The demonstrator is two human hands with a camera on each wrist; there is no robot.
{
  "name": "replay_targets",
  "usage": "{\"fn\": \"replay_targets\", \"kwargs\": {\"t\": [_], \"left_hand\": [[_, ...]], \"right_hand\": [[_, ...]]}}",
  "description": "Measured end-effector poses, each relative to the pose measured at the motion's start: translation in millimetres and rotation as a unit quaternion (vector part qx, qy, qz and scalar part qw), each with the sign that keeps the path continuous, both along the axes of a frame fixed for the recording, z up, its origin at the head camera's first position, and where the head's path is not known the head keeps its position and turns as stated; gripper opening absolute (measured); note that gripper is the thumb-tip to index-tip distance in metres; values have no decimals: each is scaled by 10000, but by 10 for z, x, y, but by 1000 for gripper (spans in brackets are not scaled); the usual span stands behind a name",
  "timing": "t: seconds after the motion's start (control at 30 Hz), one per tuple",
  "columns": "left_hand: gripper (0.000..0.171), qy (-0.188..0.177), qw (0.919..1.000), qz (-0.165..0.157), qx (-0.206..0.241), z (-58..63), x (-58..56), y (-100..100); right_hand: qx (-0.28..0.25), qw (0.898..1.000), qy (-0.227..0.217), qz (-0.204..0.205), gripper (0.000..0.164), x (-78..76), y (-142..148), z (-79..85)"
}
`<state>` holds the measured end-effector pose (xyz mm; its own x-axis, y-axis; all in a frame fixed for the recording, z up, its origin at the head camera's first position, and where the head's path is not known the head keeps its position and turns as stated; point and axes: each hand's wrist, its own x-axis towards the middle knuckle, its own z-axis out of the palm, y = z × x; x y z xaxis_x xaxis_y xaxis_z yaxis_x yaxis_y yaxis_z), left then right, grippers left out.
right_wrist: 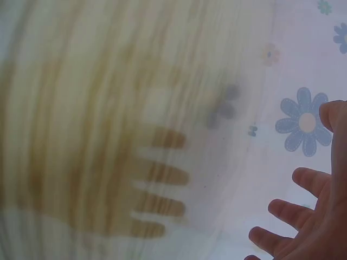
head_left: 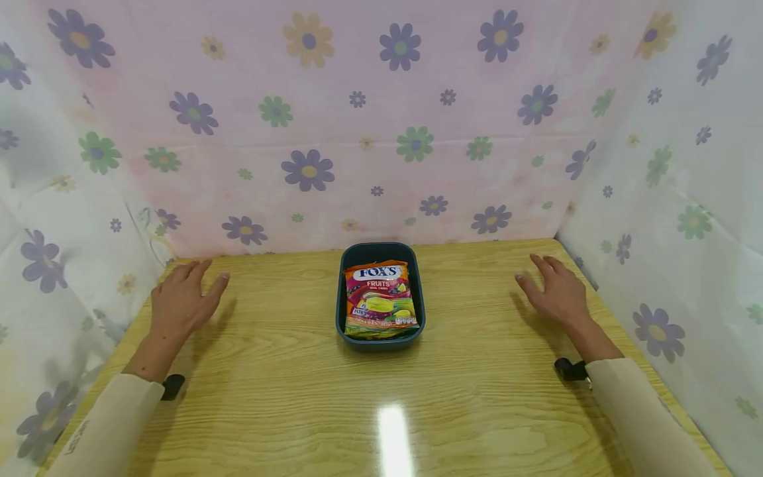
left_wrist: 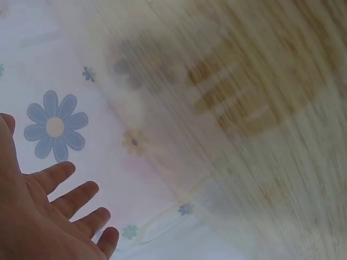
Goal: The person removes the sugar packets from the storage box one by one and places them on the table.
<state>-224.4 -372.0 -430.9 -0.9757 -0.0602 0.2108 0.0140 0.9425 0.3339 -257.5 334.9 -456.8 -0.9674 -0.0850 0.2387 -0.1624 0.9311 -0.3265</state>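
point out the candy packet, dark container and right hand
Candy packet (head_left: 380, 299), head view: middle of its printed front.
Dark container (head_left: 381, 345), head view: near outer wall.
Right hand (head_left: 559, 293), head view: back of the hand.

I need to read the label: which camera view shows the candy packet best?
The head view: it shows the candy packet in the dark bin, printed front towards the camera, FOX'S lettering readable. The left wrist view shows the left hand, the right wrist view the right hand; neither shows any of the packet.
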Motion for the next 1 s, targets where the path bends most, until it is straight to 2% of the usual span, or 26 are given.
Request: {"fn": "replay_targets", "kwargs": {"t": [0.17,0.47,0.7,1.0], "left_hand": [[78,114,9999,-26,21,4,10,30],[72,498,9982,-76,338,20,21,158],[71,542,9958,-105,725,38,37,280],[68,504,9892,-331,1337,69,64,459]], "right_hand": [[-90,9999,-77,2,74,16,-13,22],[-438,9989,113,116,69,68,-118,82],[-731,9967,146,330,66,107,-236,138],[-1079,9924,109,583,65,115,-390,228]]}}
